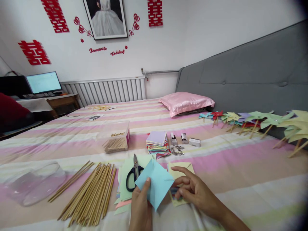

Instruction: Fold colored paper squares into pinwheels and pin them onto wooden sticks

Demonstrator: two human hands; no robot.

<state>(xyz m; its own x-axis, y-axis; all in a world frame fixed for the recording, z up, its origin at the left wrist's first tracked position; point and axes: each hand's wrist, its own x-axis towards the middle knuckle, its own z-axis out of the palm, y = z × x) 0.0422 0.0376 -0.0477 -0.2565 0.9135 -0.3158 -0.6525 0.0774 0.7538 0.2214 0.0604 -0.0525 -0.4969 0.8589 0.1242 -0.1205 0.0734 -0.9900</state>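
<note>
My left hand (141, 205) pinches a folded light blue paper square (155, 183) by its lower left edge, thumb on top. My right hand (192, 191) rests beside it on the right, fingers curled at the paper's right corner over a yellow-green sheet (183, 168). Black-handled scissors (133, 176) lie shut on a pale green sheet (125, 179) just left of the blue paper. A bundle of wooden sticks (92, 192) lies further left on the striped bed cover.
A stack of coloured paper squares (157, 144), small metal clips (177, 149) and staplers (184, 138) sit behind. A box of sticks (117, 141) stands left of them. Finished paper pinwheels (252, 120) line the right. A clear plastic bag (36, 186) lies left; a pink pillow (186, 102) is at the back.
</note>
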